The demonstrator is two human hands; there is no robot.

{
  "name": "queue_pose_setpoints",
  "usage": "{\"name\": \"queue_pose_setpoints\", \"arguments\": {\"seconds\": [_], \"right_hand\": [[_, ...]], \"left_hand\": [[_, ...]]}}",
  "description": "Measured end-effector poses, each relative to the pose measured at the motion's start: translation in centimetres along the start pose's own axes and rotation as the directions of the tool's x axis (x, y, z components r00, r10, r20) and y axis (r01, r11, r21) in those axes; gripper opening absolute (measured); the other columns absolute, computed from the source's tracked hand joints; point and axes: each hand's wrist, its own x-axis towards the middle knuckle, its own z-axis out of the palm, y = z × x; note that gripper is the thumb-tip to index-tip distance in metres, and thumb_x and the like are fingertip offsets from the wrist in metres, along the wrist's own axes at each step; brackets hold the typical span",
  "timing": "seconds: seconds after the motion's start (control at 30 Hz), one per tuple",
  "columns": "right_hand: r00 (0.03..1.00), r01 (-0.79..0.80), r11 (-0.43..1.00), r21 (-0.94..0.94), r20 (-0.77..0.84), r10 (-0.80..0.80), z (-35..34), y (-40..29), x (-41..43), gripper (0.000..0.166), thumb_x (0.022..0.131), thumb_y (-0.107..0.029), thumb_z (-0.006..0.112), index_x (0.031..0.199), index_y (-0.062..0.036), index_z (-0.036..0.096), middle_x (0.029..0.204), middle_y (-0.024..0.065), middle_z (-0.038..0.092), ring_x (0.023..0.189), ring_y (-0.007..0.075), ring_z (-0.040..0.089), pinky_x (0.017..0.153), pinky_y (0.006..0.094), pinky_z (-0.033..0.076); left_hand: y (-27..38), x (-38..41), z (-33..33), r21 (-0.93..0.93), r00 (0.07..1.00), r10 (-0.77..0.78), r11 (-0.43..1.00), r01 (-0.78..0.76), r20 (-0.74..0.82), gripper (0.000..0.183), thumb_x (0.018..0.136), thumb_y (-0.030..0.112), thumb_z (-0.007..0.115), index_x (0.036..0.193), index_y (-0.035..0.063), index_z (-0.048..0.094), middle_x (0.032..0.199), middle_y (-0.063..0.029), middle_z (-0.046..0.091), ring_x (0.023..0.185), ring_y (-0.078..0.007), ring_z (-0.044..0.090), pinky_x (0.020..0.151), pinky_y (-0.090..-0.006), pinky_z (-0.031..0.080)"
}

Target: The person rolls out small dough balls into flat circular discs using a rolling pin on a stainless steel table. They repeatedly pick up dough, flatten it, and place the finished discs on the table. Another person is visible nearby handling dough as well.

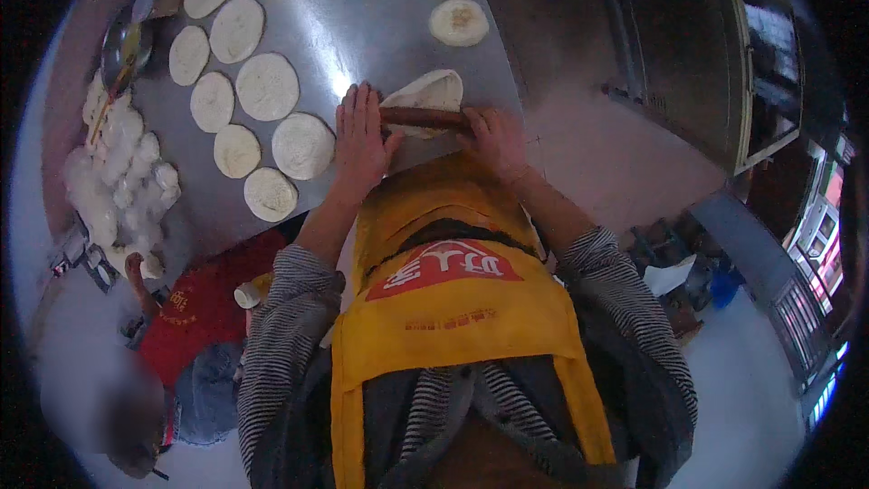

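A brown wooden rolling pin lies across a thin piece of dough near the table's front edge. Most of this dough shows beyond the pin, its far edge rounded; a small strip shows on my side. My left hand presses on the pin's left end, fingers stretched forward and thumb out to the side. At the opposite end, my right hand has its fingers bent over the pin. Just left of my left hand lies a flat dough round.
Several more dough rounds cover the left of the metal table. Two browned rounds lie near its right edge. Farther left are heaped dough pieces and a metal bowl. A person in a red apron reaches toward the heap.
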Motion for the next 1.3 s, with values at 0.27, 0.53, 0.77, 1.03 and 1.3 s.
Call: {"name": "queue_pose_setpoints", "arguments": {"seconds": [0.27,0.53,0.77,1.03,1.3], "right_hand": [[0.983,-0.122,0.991,-0.057,-0.144,0.112,-0.9,3.0,8.0,0.043,0.087,-0.026,0.071,0.124,-0.0073,0.059,0.111,0.0133,0.061,0.106,0.0328,0.06,0.087,0.0461,0.051],[0.993,-0.066,0.996,-0.053,0.091,0.071,-1.7,-2.9,-3.1,0.047,0.077,-0.016,0.076,0.122,-0.0095,0.062,0.111,0.0098,0.065,0.104,0.0307,0.06,0.091,0.0461,0.046],[0.991,-0.07,0.998,-0.01,0.114,0.07,-6.7,2.5,-6.1,0.04,0.082,-0.005,0.073,0.12,-0.0096,0.064,0.113,0.0112,0.065,0.103,0.0314,0.061,0.087,0.0429,0.052],[0.837,-0.535,0.796,0.285,0.049,0.545,-15.5,3.9,-7.8,0.043,0.086,-0.001,0.074,0.127,-0.0071,0.062,0.117,0.0125,0.063,0.108,0.0306,0.062,0.095,0.0361,0.052],[0.974,-0.222,0.974,0.055,-0.045,0.224,-9.6,1.2,-0.8,0.043,0.085,-0.006,0.073,0.127,-0.0101,0.062,0.114,0.0142,0.064,0.105,0.0329,0.062,0.092,0.0402,0.053]], "left_hand": [[-1.1,11.4,1.3,0.127,0.982,-0.039,0.99,0.063,-0.182,0.072,0.093,0.041,0.062,0.146,-0.0021,0.039,0.154,-0.0199,0.039,0.145,-0.0417,0.03,0.118,-0.0596,0.022],[0.8,-3.3,-1.1,-0.125,0.994,-0.003,0.992,0.017,0.114,0.069,0.091,0.03,0.067,0.146,-0.0031,0.04,0.144,-0.0257,0.046,0.134,-0.0441,0.042,0.11,-0.0548,0.036],[2.3,12.1,0.2,-0.035,0.856,-0.159,0.979,0.202,0.493,0.043,0.086,0.02,0.07,0.125,0.0034,0.063,0.108,-0.0218,0.068,0.101,-0.0414,0.063,0.088,-0.0464,0.052],[3.1,10.8,-4.7,-0.601,0.585,0.229,0.543,0.587,0.778,0.035,0.083,0.022,0.075,0.113,0.0049,0.067,0.095,-0.0032,0.068,0.083,-0.0141,0.062,0.073,-0.0328,0.052],[-3.7,5.2,-5.2,-0.243,0.848,-0.345,0.853,0.462,0.403,0.037,0.088,0.02,0.072,0.119,0.0021,0.064,0.096,-0.0122,0.066,0.086,-0.0273,0.064,0.076,-0.0415,0.053]]}}
